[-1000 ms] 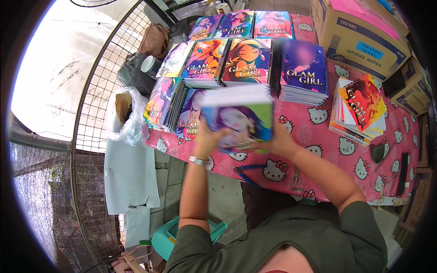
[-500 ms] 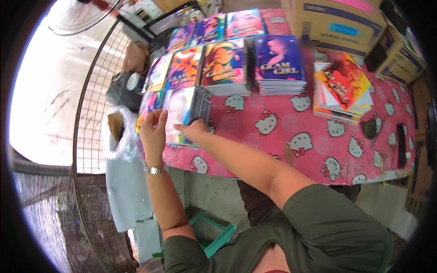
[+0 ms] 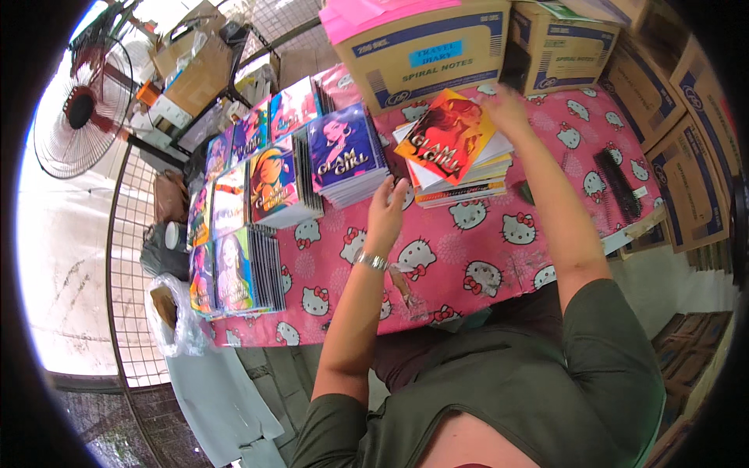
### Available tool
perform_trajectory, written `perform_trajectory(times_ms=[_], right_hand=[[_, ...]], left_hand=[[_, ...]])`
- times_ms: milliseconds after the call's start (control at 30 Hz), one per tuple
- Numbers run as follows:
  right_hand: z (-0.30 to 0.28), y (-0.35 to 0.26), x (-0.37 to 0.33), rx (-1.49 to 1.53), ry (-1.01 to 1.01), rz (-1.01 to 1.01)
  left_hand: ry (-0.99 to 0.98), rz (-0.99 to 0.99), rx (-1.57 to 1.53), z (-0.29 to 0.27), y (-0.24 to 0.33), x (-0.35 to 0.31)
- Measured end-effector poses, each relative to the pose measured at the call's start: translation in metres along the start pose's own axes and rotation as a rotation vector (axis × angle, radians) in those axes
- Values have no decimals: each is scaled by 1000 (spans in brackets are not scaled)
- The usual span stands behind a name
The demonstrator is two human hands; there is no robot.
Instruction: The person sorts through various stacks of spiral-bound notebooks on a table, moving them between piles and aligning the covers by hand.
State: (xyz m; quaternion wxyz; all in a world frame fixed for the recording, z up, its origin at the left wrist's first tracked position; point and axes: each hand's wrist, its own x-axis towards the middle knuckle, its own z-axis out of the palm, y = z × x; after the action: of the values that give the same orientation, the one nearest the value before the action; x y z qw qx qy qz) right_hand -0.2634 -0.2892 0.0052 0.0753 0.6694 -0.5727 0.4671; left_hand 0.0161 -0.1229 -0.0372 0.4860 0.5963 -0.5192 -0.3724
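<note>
My left hand [image 3: 386,212] is raised with its fingers apart and nothing in it, between the purple-covered stack of spiral notebooks [image 3: 347,152] and a loose pile of white sheets and covers [image 3: 462,187]. On that pile, a red-and-orange printed cover [image 3: 449,134] lies askew. My right hand [image 3: 505,111] is over the pile's far right corner, beside the cover. Motion blurs its fingers, so I cannot tell whether it grips anything. More stacks of spiral notebooks [image 3: 277,183] with bright illustrated covers stand in rows on the left side of the table.
A pink patterned cloth [image 3: 413,257] covers the table. Cardboard boxes [image 3: 429,54] stand along its back, and more boxes [image 3: 690,179] are at the right. A black brush-like object [image 3: 616,186] lies near the right edge. A standing fan [image 3: 80,109] is at the far left.
Both hands have left the front-left notebook stack and moved right to the loose pile. My view has turned right as well. The notebook stacks look the same.
</note>
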Motion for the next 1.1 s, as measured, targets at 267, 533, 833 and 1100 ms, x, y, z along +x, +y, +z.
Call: perform_trajectory(times_ms=[267,533,833,1100], right_hand=[[-26,-2,-48,535,-800,765],[-25,7,-70,1032,-910,1023],[-70,-27,-125,1020,-845,1047],[-116,-42,-153,1042,-934,1073]], left_hand=[[-100,-275,-188,21,0,34],[-179,-557,-731,36,30,17],[-83,-559,-647,19,-14,-39],[-78,-608,-641,13,2,-96]])
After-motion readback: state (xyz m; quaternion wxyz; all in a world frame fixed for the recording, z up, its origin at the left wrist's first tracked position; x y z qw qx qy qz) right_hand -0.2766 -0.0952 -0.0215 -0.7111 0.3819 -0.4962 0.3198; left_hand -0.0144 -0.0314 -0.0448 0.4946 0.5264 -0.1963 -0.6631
